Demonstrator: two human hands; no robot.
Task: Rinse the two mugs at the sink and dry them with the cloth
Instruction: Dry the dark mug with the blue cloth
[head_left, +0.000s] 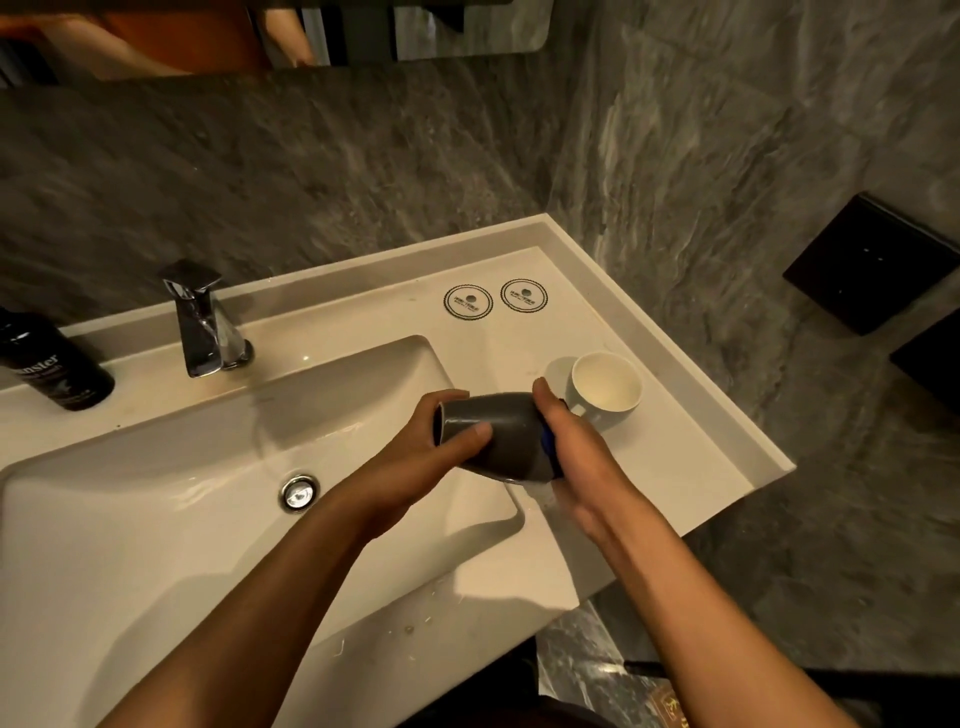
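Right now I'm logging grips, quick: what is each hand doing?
Left hand: closed around the dark grey ceramic mug, held sideways.
Right hand: pressing a blue cloth against the mug's base.

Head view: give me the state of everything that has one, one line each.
Grey mug: tipped on its side, held in both hands over the basin's right edge.
White mug: upright on the counter, looks empty.
Faucet: no water running.
Basin drain: stopper state unclear.
Black bottle: standing left of the faucet.
Left hand: grip closed on the grey mug.
Right hand: on the mug's base.
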